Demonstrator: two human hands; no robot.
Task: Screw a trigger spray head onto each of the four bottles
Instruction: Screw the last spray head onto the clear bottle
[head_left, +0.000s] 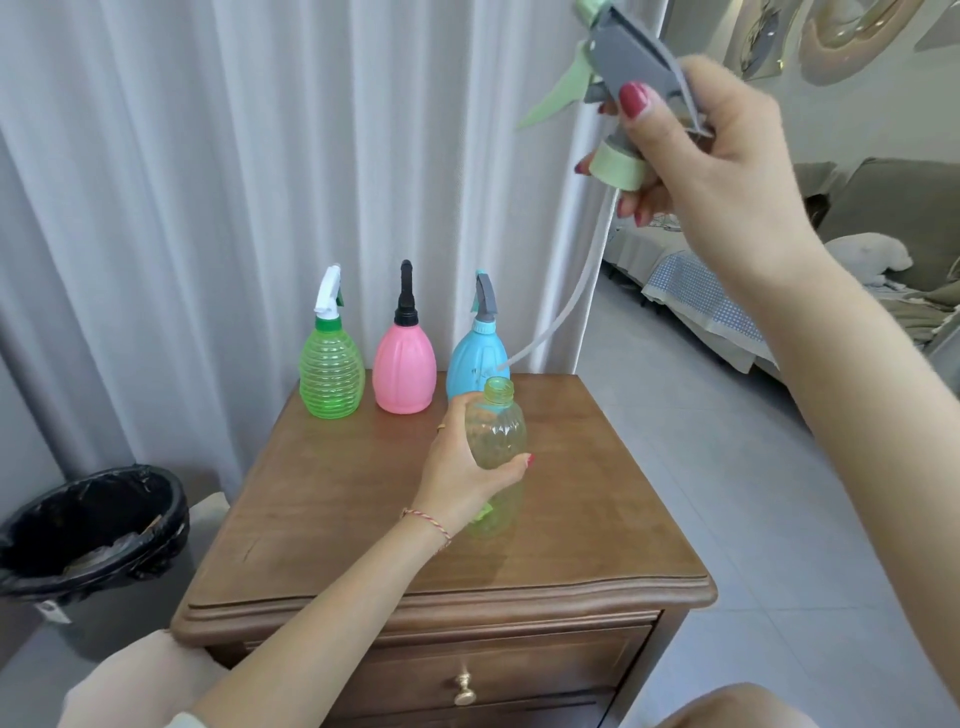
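Note:
My left hand (462, 467) grips a clear yellow-green bottle (496, 436) standing upright on the wooden nightstand (363, 519); its threaded neck is bare. High above it, my right hand (717, 156) holds a grey and pale-green trigger spray head (623, 67) by its collar. The head's long white dip tube (566, 306) hangs down, its tip just above the bottle's mouth. At the back of the nightstand stand a green ribbed bottle (331, 379) with a white head, a pink bottle (404, 369) with a black head, and a blue bottle (475, 364) with a grey head.
White curtains (260, 156) hang right behind the nightstand. A black-lined waste bin (93, 525) sits on the floor to the left. A drawer with a brass knob (464, 688) faces me. A sofa (857, 249) and tiled floor lie to the right.

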